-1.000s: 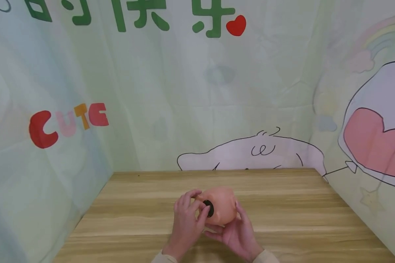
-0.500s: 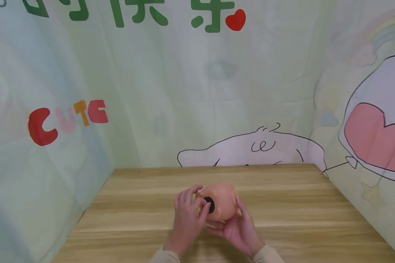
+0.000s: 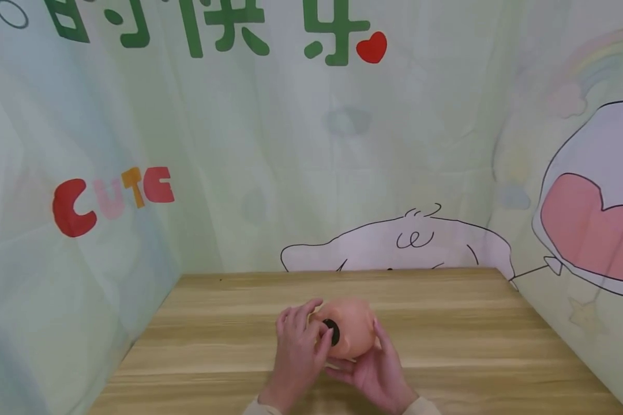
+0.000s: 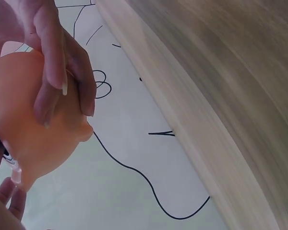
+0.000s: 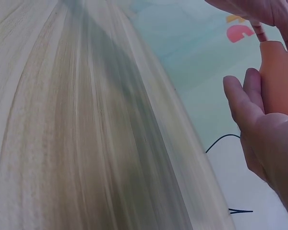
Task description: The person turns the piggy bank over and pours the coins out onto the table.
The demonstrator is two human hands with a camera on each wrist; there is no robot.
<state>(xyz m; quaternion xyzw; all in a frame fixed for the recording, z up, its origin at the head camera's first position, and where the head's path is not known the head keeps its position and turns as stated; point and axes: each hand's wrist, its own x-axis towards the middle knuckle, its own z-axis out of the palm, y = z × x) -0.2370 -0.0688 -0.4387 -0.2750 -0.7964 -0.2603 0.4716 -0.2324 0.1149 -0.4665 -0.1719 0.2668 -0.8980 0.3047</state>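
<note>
A rounded, salmon-pink piggy bank (image 3: pixel 350 325) is held above the table, with small nubs standing out from its body. A dark round stopper (image 3: pixel 332 333) sits on its left-facing side. My left hand (image 3: pixel 297 350) pinches at this stopper with thumb and forefinger, while its other fingers reach along the bank's far edge. My right hand (image 3: pixel 376 369) grips the bank from the right and below, thumb on its right side. In the left wrist view, the right fingers (image 4: pixel 53 62) spread over the bank's surface (image 4: pixel 33 124). Left fingertips partly cover the stopper.
A wood-grain table (image 3: pixel 213 334) lies under both hands. Behind it and along both sides hangs a printed cloth backdrop (image 3: pixel 249 144) with lettering and cartoon drawings, meeting the table's back edge.
The head view tilts down, then back up slightly. Both hands and the piggy bank keep almost the same pose, with the left fingers still at the stopper.
</note>
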